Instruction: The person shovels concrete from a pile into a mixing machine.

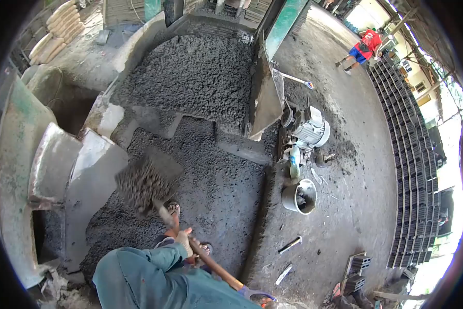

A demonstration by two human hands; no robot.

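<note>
A shovel blade heaped with dark wet mix (pixel 148 181) is raised over the grey floor, blurred by motion. My left hand (pixel 184 242) is wrapped round the lower part of its brown wooden shaft (pixel 218 269). At the bottom edge my right hand (pixel 267 301) shows only in part, at the purple handle (pixel 253 293), with its fingers closed on it. Both my feet are just beyond the left hand, on the mix-covered floor. Ahead lies a large heap of dark mix (pixel 195 72) in a concrete bin.
A grey motor (pixel 312 129), a bucket (pixel 299 196), a hammer (pixel 290 245) and a second shovel (pixel 295 80) are at the right. Stacked blocks (pixel 406 154) line the far right. Another person (pixel 365 46) in red is at the upper right. Metal chutes (pixel 56 162) stand left.
</note>
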